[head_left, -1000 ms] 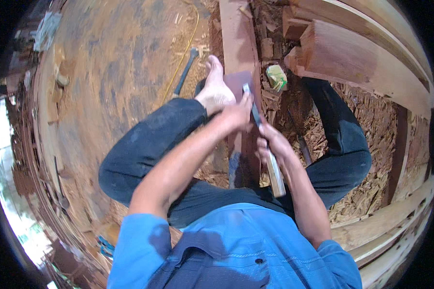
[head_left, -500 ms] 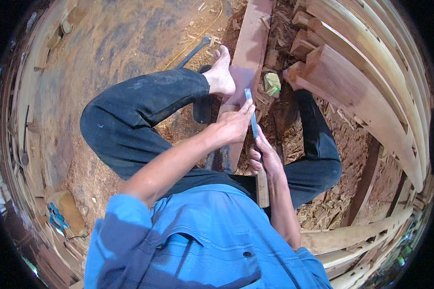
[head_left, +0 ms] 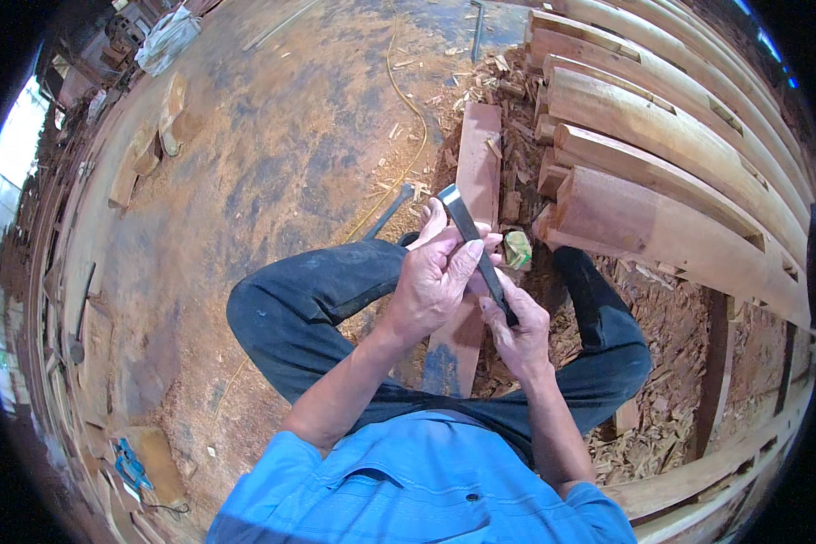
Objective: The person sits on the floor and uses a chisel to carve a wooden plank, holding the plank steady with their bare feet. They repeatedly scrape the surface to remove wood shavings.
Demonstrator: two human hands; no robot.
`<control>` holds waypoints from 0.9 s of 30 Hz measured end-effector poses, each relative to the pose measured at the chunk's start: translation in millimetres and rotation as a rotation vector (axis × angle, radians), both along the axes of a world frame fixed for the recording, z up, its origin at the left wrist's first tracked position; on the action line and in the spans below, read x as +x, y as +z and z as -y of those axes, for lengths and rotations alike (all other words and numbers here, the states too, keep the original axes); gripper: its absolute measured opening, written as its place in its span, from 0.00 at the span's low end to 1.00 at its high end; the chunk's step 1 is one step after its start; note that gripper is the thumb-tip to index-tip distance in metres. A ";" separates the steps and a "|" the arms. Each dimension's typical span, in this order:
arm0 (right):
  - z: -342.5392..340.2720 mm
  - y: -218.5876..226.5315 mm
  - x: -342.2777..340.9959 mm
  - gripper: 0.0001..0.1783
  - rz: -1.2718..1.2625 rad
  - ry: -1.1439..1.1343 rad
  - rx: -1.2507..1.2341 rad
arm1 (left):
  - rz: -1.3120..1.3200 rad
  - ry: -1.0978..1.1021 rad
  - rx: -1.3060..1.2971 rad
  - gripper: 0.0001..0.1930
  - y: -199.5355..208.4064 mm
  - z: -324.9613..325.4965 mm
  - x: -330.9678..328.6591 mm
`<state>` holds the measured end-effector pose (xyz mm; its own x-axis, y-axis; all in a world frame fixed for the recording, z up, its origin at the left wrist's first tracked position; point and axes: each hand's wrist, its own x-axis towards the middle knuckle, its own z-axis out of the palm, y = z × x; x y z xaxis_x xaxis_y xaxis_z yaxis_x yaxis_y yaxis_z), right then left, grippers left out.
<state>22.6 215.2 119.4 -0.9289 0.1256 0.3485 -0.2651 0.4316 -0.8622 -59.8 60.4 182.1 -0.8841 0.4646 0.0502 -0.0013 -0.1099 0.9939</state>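
A chisel (head_left: 468, 225) with a dark metal blade and a bright bevelled end is held up over my lap, tilted to the upper left. My left hand (head_left: 432, 288) is closed on the blade, its thumb lying against the metal. Lower down, my right hand (head_left: 522, 332) grips the chisel near the end of its metal shank; the handle is hidden. Beneath both hands a flat reddish plank (head_left: 479, 163) runs away from me between my legs. Just right of it sits a small yellow-green block (head_left: 517, 249).
Thick shaped timbers with cut slots (head_left: 626, 208) are stacked to the right. Wood chips (head_left: 648, 399) cover the ground there. A yellow cord (head_left: 416, 109) and a dark metal tool (head_left: 392, 210) lie on the floor ahead. At lower left is a blue power tool (head_left: 131, 464).
The chisel has been raised off the plank and turned, its bevelled end now toward the upper left. My left hand has shifted from pressing near the tip to wrapping the blade. The view has tilted up.
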 end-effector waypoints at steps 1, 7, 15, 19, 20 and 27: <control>-0.6 -2.6 -0.2 0.26 0.019 -0.007 -0.008 | 0.006 -0.003 0.052 0.17 -0.3 -0.2 2.5; -7.2 -15.9 -2.4 0.23 0.086 0.026 -0.079 | 0.008 0.028 0.046 0.17 -12.5 -6.4 7.7; -7.0 -53.1 -12.7 0.22 0.243 0.139 -0.217 | -0.112 0.080 -0.127 0.15 -32.8 -7.4 6.3; -3.1 -77.5 -15.2 0.22 0.200 0.137 -0.275 | -0.175 0.090 -0.218 0.14 -30.7 -7.8 10.7; -2.2 -82.2 -14.8 0.21 0.176 0.129 -0.276 | -0.187 0.088 -0.240 0.13 -30.6 -7.5 12.5; 3.8 -99.2 -10.0 0.21 0.101 0.101 -0.291 | -0.235 0.062 -0.275 0.12 -35.2 -5.8 24.9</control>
